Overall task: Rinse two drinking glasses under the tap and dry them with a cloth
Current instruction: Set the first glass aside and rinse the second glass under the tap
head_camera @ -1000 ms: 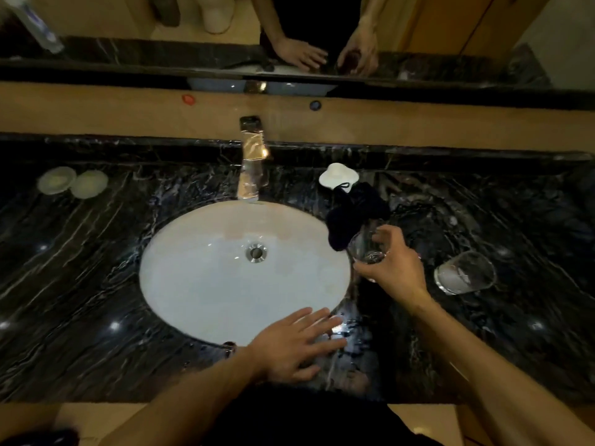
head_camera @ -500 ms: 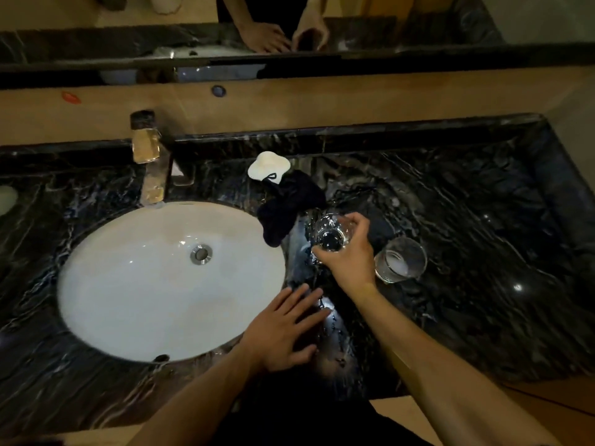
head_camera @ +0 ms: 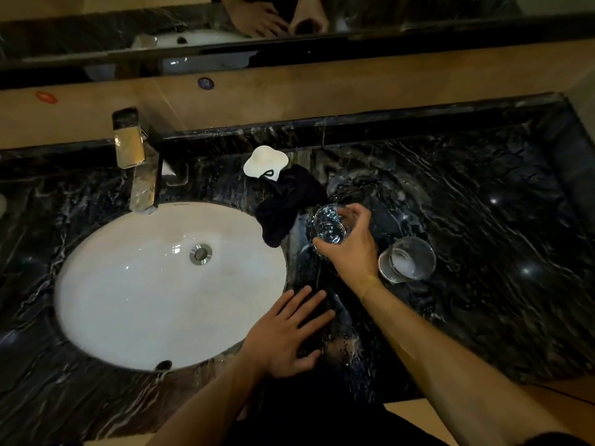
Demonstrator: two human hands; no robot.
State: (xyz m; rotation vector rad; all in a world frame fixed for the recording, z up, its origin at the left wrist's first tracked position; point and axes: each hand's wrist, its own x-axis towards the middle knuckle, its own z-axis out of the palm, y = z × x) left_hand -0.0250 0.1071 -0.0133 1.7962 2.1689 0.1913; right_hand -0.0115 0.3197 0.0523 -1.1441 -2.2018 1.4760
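Two glasses: one [head_camera: 331, 224] in right hand [head_camera: 349, 252], other [head_camera: 407, 259] beside dark cloth [head_camera: 286, 204].

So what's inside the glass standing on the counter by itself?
The standing glass shows something whitish at its bottom, maybe foam or residue; the picture is too dim to tell. The countertop beneath it is covered.

in front of me a black marbled desk [head_camera: 483, 220] carries a white oval basin [head_camera: 135, 300] with a metal drain [head_camera: 200, 254]. a small white flower-shaped dish [head_camera: 264, 162] sits behind, below the mirror [head_camera: 96, 30].
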